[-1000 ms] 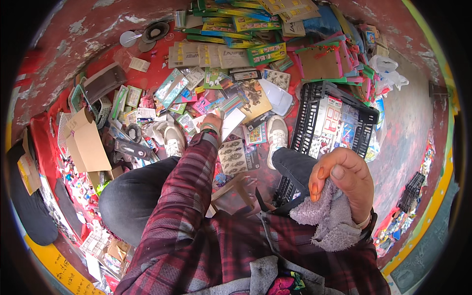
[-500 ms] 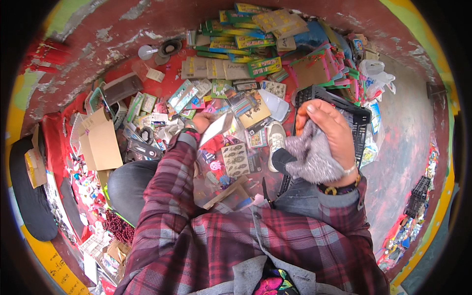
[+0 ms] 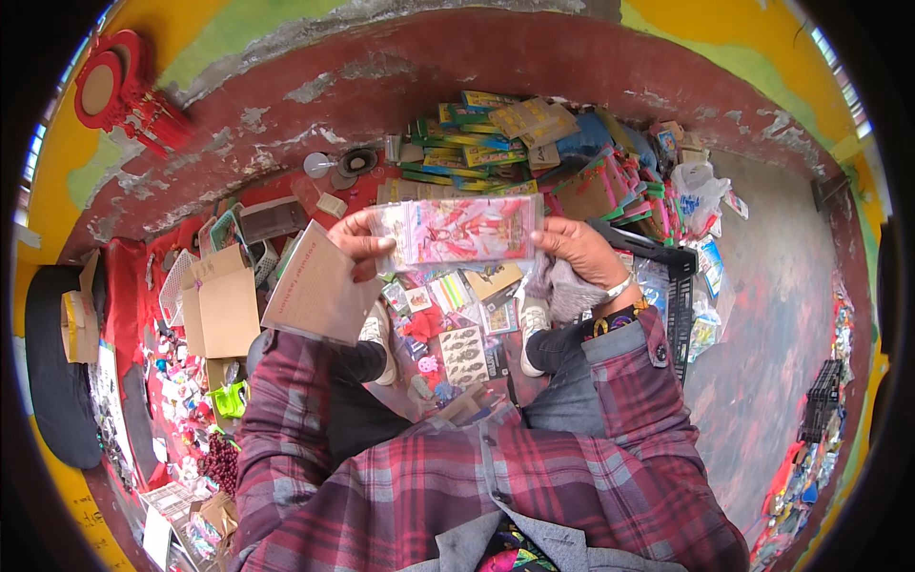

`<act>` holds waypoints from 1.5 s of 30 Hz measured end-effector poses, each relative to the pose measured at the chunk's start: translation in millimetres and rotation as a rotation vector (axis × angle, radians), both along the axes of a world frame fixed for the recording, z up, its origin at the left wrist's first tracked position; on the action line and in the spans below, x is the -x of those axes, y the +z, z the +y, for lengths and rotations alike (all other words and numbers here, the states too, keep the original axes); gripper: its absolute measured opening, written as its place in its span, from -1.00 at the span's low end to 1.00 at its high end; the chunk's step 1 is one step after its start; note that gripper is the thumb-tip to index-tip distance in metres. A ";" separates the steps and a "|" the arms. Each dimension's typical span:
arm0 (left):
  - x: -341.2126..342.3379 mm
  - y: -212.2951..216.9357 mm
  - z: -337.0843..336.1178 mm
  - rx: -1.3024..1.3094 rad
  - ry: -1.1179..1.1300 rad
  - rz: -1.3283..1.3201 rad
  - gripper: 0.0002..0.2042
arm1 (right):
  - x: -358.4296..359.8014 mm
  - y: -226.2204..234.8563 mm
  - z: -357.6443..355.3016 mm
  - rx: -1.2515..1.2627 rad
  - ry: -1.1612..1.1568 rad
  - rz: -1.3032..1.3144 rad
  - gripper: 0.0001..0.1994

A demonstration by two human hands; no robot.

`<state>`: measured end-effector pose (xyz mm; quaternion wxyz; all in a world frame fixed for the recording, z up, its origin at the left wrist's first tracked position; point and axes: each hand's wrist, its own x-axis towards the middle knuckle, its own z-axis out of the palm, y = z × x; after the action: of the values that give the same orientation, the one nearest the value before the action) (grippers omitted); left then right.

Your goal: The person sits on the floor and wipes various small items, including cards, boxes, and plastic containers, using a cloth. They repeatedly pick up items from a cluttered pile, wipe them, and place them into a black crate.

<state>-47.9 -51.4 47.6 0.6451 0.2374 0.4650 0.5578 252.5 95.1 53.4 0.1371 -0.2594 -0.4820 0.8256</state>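
Both hands now raised from half a second ago, my left hand [image 3: 355, 243] and right hand [image 3: 583, 250] pinching pink clear-wrapped packet [image 3: 457, 232], grey cloth [image 3: 569, 291] under right palm.

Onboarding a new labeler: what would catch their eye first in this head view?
First, the pink clear-wrapped packet held up mid-frame between the left hand and the right hand; the left also holds a brown card sleeve, the right a grey cloth. Next, the heaps of colourful packets on the red floor beyond, with a black crate at right.
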 end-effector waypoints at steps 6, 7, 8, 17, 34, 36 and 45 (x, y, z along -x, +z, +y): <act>-3.4 -47.9 10.4 -0.560 -0.070 -0.482 -0.48 | 11.2 -19.7 -0.1 0.092 -0.223 0.084 -0.80; -12.9 -47.6 16.1 -0.480 -0.008 -0.533 -0.47 | 15.6 -32.1 2.5 0.139 -0.292 0.111 -0.81; -21.5 -41.7 19.0 -0.398 0.066 -0.575 -0.45 | 24.6 -39.4 2.2 0.192 -0.348 0.141 -0.81; -48.5 -20.7 38.2 -0.114 0.346 -0.126 -0.76 | 85.6 -22.5 -45.7 0.227 -0.240 0.108 -0.79; -47.2 -26.6 6.4 -0.431 0.345 0.659 -0.64 | 98.4 38.9 -64.9 -1.640 -0.237 0.116 -0.52; -49.2 -25.3 7.5 -0.560 0.339 0.617 -0.62 | 112.2 14.4 -83.8 -1.825 -0.035 -0.073 -0.51; -54.4 -29.9 8.1 -0.357 0.217 0.318 -0.54 | 109.4 5.0 -69.7 -1.781 -0.229 -0.097 -0.56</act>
<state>6.5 -43.3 17.7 0.4484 0.3807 0.4775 0.6526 143.1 25.4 58.5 0.3483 -0.1380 -0.9199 0.1155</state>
